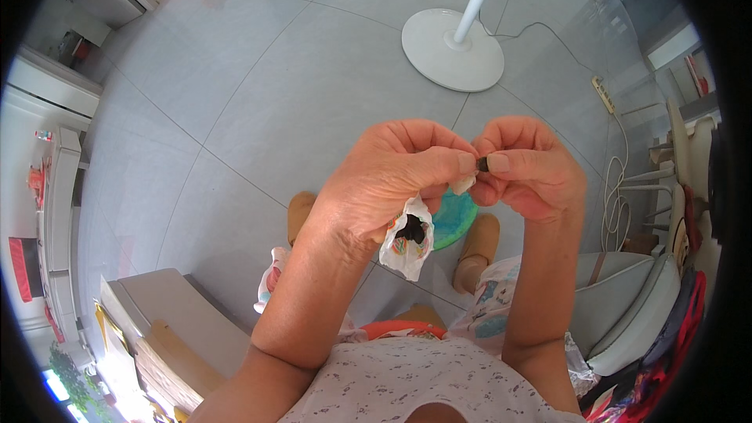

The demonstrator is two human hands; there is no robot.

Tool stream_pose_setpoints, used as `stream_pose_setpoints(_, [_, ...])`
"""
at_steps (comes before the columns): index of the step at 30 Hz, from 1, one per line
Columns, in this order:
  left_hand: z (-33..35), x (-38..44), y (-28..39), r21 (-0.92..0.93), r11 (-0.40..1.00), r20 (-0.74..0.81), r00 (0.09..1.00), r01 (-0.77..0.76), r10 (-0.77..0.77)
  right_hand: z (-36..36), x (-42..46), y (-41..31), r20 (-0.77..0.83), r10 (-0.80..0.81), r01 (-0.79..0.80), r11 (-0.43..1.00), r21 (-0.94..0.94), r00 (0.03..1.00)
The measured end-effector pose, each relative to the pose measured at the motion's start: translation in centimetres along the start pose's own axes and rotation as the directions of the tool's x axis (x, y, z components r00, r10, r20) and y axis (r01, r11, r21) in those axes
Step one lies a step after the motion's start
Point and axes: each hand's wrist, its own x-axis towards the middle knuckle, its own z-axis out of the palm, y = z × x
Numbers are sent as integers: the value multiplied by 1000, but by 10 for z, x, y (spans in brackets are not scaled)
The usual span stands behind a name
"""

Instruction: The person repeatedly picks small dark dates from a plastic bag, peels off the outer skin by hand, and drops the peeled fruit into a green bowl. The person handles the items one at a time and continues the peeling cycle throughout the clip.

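Note:
In front of my chest, my left hand (405, 167) and my right hand (526, 167) meet at the fingertips. A small dark piece (483, 164) is pinched between my right thumb and fingers, up against the tip of my left thumb. My left thumb and forefinger also hold a small whitish scrap (463, 183), perhaps paper or wrapper. Below my left palm hangs a torn white printed packet (409, 258), held by the lower fingers, which are mostly hidden. Dark contents (413, 229) show through its opening. Under the hands, a green round container (455, 220) is partly covered.
A white pedestal stand (452, 50) with a round base rises from the grey tiled floor (264, 82). To the right are a power strip (603, 95), a loose cable (614, 200) and a grey cushioned seat (617, 288). A grey-beige furniture piece (176, 305) stands at left.

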Motion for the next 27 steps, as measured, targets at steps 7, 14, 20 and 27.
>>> stream_pose_setpoints(7, [-3, 3, -3, -33, 999, -4, 1000, -2, 2, -1, 1, -1, 31, 6, -7, 999, 49, 1000])
stream_pose_setpoints(14, [-5, 3, -4, -43, 999, 15, 1000, -4, 5, 0, 2, -1, 45, 23, -27, 996, 91, 999])
stream_pose_setpoints(20, [-4, 3, -4, -14, 1000, 5, 1000, -7, 7, -1, 2, -1, 44, 30, -33, 997, 77, 999])
stream_pose_setpoints(27, [-5, 4, -4, -36, 999, 27, 1000, 3, -2, -2, 3, 0, 64, 40, -46, 994, 95, 997])
